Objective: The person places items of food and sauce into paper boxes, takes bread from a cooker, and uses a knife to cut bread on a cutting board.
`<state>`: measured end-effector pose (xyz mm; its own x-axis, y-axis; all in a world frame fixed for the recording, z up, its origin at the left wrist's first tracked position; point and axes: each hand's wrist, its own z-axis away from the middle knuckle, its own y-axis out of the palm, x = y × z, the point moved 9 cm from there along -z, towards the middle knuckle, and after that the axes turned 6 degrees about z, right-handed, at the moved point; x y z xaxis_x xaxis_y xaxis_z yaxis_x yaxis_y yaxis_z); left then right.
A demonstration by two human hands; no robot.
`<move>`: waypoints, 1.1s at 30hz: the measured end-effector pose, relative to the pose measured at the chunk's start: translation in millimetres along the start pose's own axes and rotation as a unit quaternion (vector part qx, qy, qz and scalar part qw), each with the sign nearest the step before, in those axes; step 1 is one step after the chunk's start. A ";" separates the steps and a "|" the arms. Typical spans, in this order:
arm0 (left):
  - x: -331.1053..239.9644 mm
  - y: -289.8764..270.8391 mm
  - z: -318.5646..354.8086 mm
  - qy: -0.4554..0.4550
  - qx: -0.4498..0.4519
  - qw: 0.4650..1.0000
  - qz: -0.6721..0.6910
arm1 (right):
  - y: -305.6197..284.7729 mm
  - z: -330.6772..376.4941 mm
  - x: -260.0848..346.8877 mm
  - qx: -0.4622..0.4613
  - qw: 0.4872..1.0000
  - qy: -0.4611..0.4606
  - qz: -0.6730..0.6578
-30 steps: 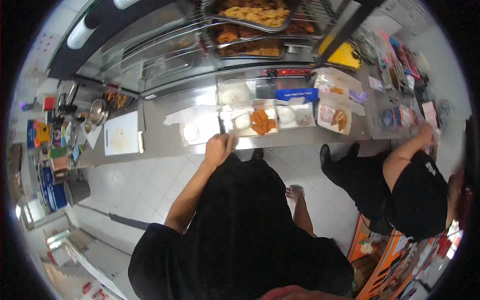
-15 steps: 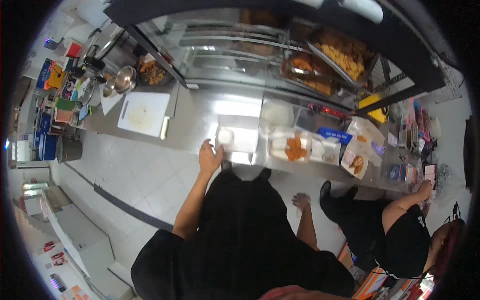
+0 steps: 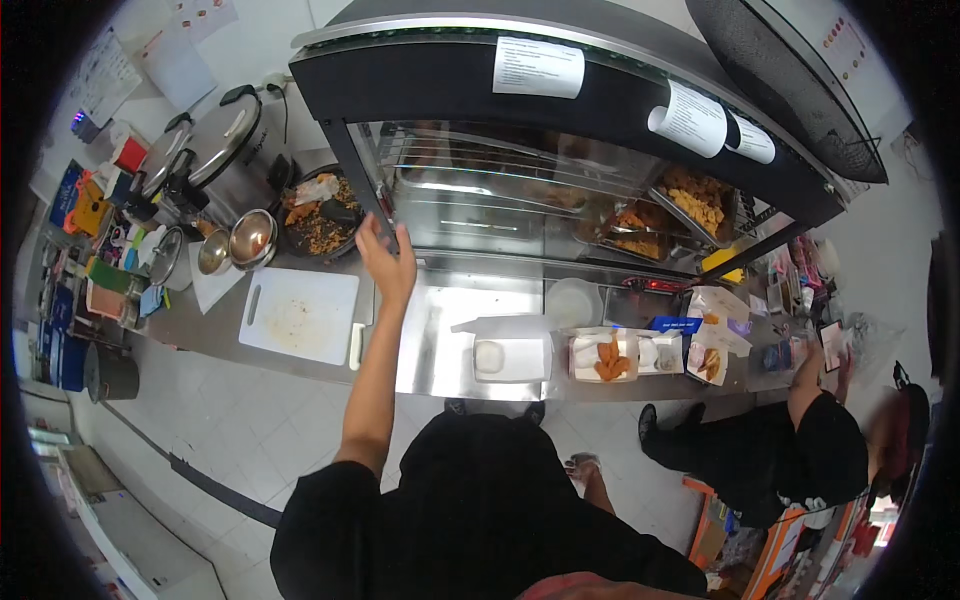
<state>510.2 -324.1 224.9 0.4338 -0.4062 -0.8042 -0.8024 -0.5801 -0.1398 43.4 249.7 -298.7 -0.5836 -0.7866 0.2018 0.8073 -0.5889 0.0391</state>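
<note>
My left hand [image 3: 387,262] is raised over the counter at the left front corner of a glass display warmer [image 3: 440,215]. Its fingers are spread and hold nothing, and I cannot tell whether they touch the frame. My right hand [image 3: 583,467] hangs low beside my body, below the counter edge, with fingers loosely apart and a clear glove seeming to cover it. In front of me an open white takeaway box [image 3: 525,362] holds a white rounded lump [image 3: 489,356]. Beside it, another box [image 3: 577,366] carries orange-brown fried pieces [image 3: 611,360].
To the left lie a white cutting board [image 3: 300,310], a pan of crumbs [image 3: 322,215], metal bowls [image 3: 253,238] and large pots [image 3: 225,150]. Trays of fried food [image 3: 695,205] sit inside the warmer. Another person [image 3: 760,450] works at the right end of the counter.
My left hand has left the takeaway box and risen forward and left to the warmer's corner. The view has tilted up, showing more of the warmer. My right hand stays low.
</note>
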 end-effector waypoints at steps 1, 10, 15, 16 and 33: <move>-13.8 2.7 -17.0 0.020 -0.008 1.000 0.004 | 16.2 3.2 -3.3 -0.011 1.000 -0.017 0.011; -4.0 38.9 -8.9 0.018 -0.026 0.999 -0.014 | -15.2 -31.1 -78.0 0.026 0.994 0.013 -0.108; -29.5 30.0 -19.7 0.029 -0.022 0.999 -0.029 | 102.5 146.7 159.6 0.049 0.795 -0.391 0.461; -31.0 36.5 -13.1 0.020 -0.017 0.999 -0.030 | 109.0 196.3 220.7 0.007 0.806 -0.418 0.419; -35.2 61.7 5.3 0.018 -0.011 0.999 -0.034 | 175.1 463.8 630.0 -0.269 0.713 -0.630 0.150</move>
<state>443.3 -341.9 241.5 0.5020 -0.3907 -0.7716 -0.7616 -0.6225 -0.1803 -142.1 -262.8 289.2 0.4241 -0.3009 0.8542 0.5301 -0.6823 -0.5035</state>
